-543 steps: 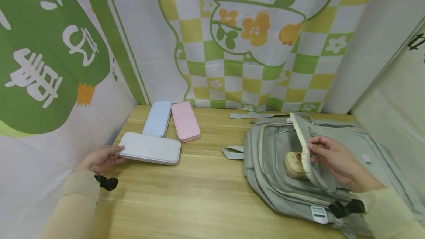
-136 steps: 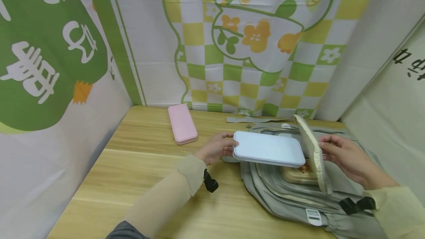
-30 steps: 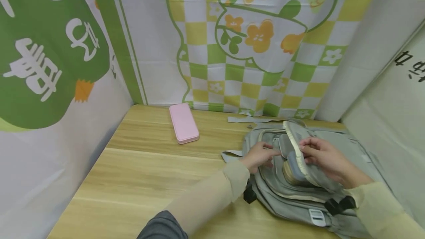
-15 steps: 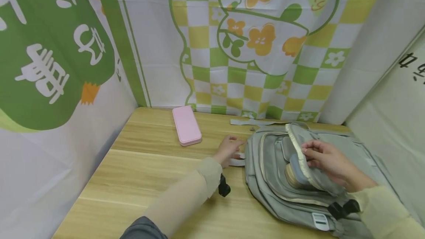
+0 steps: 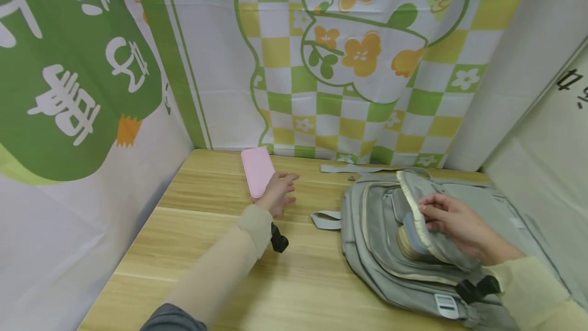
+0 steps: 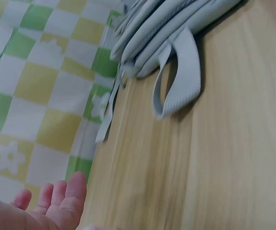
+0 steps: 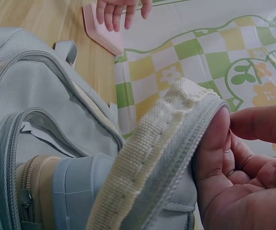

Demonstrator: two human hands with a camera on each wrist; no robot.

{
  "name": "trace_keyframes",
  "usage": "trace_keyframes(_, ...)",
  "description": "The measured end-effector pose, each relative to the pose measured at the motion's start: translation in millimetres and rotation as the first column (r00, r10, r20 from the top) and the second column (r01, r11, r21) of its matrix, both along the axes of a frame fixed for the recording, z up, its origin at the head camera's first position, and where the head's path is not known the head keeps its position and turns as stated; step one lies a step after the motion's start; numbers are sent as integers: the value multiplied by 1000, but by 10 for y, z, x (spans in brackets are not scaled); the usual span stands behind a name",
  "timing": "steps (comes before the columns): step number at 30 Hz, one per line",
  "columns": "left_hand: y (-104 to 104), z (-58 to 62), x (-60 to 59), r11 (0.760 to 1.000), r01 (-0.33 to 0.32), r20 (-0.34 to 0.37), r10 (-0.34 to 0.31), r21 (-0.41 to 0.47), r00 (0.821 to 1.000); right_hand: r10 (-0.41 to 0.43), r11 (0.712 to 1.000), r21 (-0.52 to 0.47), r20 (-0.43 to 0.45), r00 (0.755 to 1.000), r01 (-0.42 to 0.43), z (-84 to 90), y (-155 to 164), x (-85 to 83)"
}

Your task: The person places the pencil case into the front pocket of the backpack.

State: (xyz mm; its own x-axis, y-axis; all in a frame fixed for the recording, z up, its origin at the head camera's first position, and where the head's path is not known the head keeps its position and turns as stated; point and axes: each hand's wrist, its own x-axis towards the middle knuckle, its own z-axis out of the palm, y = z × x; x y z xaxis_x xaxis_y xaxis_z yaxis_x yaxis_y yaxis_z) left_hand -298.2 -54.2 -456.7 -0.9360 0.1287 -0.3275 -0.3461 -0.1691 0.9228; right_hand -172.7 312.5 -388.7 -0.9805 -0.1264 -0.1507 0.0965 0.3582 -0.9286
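Note:
A grey backpack lies on the right of the table. My right hand pinches the cream-edged flap of its front pocket between thumb and fingers and holds it up, as the right wrist view also shows. Inside the pocket sit a light blue case and a beige zipped pouch; a grey-looking edge behind them is partly hidden. A pink rectangular case lies at the back left. My left hand is over its near right edge with fingers spread and holds nothing; contact cannot be told.
A strap loop sticks out from the backpack's left side onto the wooden table. A loose strap runs along the table's back edge. Printed fabric hangs behind, with white cloth at both sides.
Earlier the white and blue cases lay by the pink one; the left hand carried the blue one to the pocket. Since then it has left the backpack, moving left to the pink case. The right hand keeps the flap.

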Motion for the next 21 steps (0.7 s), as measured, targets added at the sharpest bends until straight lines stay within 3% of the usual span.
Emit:
trace_keyframes(7, -314, -15, -87, 979, -157, -21, 156, -130, 988, 6, 1000, -9, 6, 1000, -6, 8, -4, -7)
trace_keyframes(11, -445, -72, -119, 934, -259, -32, 260, -246, 965, 11, 1000, -18, 5, 1000, -10, 0, -6, -13)
trace_keyframes(15, -567, -149, -136, 894, -300, 6, 320, -333, 947, 16, 1000, -25, 2, 1000, -16, -6, -5, -18)
trace_keyframes(21, -641, -278, -173, 918, -262, 89, 300, -299, 950, 19, 1000, -19, -5, 1000, -19, -24, -17, -11)
